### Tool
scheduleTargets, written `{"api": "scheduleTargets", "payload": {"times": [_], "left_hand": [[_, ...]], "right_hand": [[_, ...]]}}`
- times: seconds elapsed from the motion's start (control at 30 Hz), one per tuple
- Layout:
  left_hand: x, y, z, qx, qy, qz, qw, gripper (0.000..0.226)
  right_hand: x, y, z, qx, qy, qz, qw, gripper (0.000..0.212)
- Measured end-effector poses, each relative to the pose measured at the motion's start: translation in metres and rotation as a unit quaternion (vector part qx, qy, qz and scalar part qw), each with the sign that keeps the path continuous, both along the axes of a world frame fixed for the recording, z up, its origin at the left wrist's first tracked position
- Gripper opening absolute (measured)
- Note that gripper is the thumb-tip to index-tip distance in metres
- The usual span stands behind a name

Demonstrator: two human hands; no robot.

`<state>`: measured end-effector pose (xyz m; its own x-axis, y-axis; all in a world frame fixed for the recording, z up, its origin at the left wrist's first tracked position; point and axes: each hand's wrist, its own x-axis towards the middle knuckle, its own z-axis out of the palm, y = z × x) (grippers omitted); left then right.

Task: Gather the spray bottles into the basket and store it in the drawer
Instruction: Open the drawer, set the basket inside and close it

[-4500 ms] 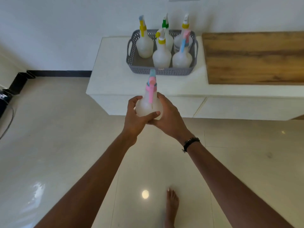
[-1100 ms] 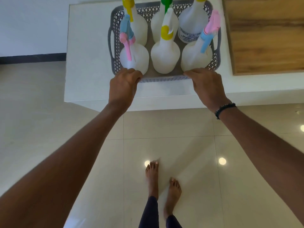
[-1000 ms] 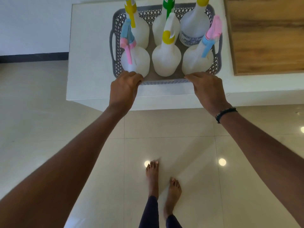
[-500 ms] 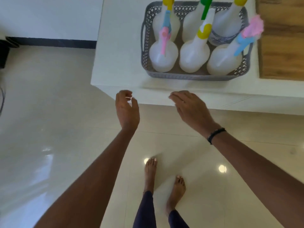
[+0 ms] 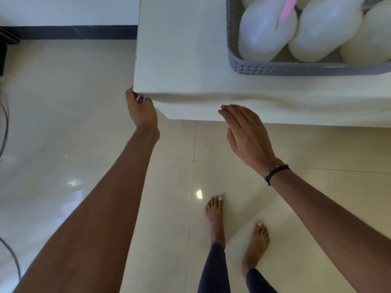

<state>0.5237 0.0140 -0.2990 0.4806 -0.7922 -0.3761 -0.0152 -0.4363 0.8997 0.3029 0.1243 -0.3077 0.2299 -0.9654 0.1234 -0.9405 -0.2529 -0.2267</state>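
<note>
Left hand [image 5: 142, 111] now lower, curled on cabinet [image 5: 182, 60] corner; right hand [image 5: 246, 132] empty, flat before its front; basket [image 5: 296, 68] untouched.

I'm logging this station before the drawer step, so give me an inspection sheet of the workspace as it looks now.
Surface: white cabinet top, bare apart from the basket.
Job's things: grey basket on the top, holding white spray bottles; drawer front looks shut.
Clutter: nothing seen.
Grippers: left hand curled at the cabinet's front left corner; right hand open, near the drawer front, holding nothing.
Cables: dark cable on the floor at far left.
Surroundings: glossy tiled floor, bare feet below.
</note>
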Motion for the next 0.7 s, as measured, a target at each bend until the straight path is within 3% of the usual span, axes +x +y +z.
{"api": "scheduleTargets", "payload": {"times": [0.43, 0.7], "left_hand": [[0.008, 0.004, 0.005, -0.019, -0.133, -0.018, 0.991, 0.048], [0.014, 0.005, 0.004, -0.025, -0.161, -0.055, 0.985, 0.042]], "right_hand": [[0.000, -0.021, 0.007, -0.026, 0.020, -0.030, 0.999, 0.046], [0.003, -0.017, 0.007, -0.040, 0.017, -0.030, 0.999, 0.047]]}}
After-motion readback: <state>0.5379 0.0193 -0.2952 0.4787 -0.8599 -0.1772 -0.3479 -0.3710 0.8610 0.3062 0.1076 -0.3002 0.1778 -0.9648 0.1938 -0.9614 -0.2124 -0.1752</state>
